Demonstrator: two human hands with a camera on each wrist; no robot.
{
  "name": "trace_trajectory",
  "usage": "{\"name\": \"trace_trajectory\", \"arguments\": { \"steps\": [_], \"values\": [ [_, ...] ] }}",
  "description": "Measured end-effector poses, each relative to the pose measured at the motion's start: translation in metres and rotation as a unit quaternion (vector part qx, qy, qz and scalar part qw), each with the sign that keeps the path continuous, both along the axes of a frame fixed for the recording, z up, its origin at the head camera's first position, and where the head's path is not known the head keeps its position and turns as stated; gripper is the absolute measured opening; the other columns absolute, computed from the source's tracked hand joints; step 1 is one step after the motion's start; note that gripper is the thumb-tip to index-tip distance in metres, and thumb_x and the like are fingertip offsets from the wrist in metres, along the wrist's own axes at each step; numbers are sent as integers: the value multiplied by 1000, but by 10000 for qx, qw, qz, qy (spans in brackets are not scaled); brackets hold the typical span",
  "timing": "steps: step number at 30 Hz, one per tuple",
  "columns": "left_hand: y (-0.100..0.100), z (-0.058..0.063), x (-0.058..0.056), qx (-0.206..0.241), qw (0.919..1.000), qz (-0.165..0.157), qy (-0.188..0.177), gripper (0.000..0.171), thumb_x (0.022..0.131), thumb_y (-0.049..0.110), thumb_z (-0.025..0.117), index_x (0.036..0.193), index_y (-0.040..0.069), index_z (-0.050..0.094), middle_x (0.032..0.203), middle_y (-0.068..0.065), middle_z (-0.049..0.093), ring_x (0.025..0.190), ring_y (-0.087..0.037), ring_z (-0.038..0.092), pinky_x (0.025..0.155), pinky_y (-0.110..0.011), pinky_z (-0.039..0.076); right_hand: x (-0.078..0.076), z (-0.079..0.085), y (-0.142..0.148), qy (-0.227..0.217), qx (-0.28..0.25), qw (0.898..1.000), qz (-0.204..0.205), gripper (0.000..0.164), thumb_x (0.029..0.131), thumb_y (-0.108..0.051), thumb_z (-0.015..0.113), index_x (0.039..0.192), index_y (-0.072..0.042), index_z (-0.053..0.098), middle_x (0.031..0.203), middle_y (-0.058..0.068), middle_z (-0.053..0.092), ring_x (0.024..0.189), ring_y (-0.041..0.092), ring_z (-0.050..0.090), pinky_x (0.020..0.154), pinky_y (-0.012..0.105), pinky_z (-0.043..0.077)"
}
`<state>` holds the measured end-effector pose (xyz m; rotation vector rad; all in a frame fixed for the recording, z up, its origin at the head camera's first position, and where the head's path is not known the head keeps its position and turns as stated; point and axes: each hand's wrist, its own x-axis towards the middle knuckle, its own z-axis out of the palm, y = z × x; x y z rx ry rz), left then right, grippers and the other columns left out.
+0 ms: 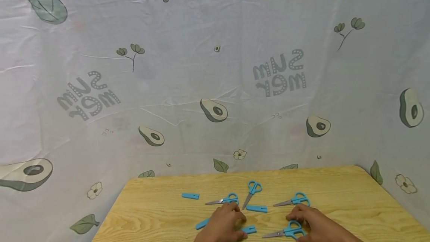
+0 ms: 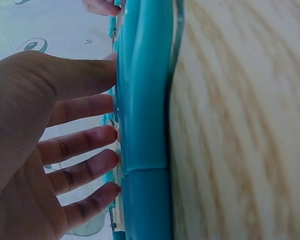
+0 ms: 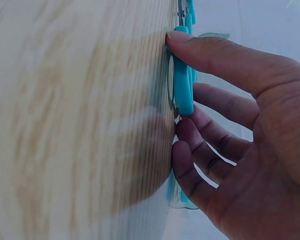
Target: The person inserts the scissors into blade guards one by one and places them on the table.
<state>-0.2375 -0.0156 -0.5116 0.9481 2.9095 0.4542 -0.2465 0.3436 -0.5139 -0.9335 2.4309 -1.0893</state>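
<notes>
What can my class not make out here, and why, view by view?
Head view: part of the slanted blue piece, hidden by the left grip.
Head view: the rest of the right forearm, cut off by the bottom edge.
Left wrist view: both ends of the large blue object, cut off by the top and bottom edges.
Right wrist view: the index fingertip of the right grip, hidden behind the scissors handle.

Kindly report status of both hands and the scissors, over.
Left hand at cap; right hand at nearest scissors, grip unclear; three more scissors beyond.
</notes>
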Motion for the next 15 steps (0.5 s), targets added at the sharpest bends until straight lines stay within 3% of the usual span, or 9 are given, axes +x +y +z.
{"name": "trace_trajectory", "arguments": {
  "steps": [9, 15],
  "values": [
    [0, 0, -1, -26, 10000, -12, -81, 17, 91, 39, 87, 107, 33, 84, 112, 17, 60, 102, 0, 52, 82, -24, 48, -1, -8, 4, 575, -136, 9975, 397, 44, 93, -30, 85, 125, -1, 74, 117, 1, 60, 94, -4, 51, 74, 25, 51],
    [1, 1, -1, -166, 9995, -220, 172, 8, 93, 34, 87, 100, 33, 84, 112, 17, 64, 100, -1, 55, 81, -24, 50, 3, -4, 2, 14, -318, 9995, -4, 40, 92, -19, 87, 123, -2, 70, 113, -2, 66, 88, -4, 51, 71, 24, 48]
  ]
}}
